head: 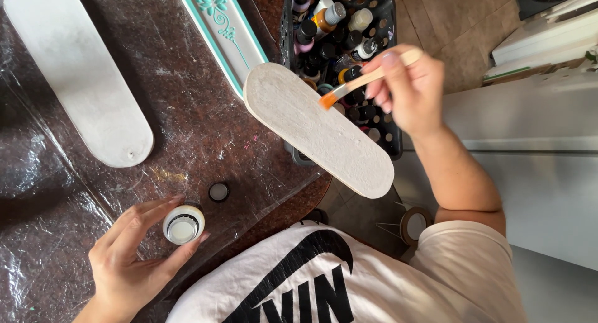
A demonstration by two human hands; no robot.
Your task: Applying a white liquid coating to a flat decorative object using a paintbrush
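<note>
Nearest the person, the left hand point(128, 261) wraps thumb and fingers around a small open paint bottle point(183, 224) standing on the plastic-covered table point(56, 192), its black cap point(218, 191) lying just beyond the bottle. Farther from the bottle, to its right, a white-painted oblong board point(317, 127) juts past the table edge. Over the board's far side the right hand point(408, 89) pinches a flat orange-bristled brush point(364, 79). Beyond the board sit a crate of paint bottles point(349, 30), a teal lotus plaque point(224, 27) and another white board point(78, 67).

Left board point(75, 74) cut off by top edge.
</note>
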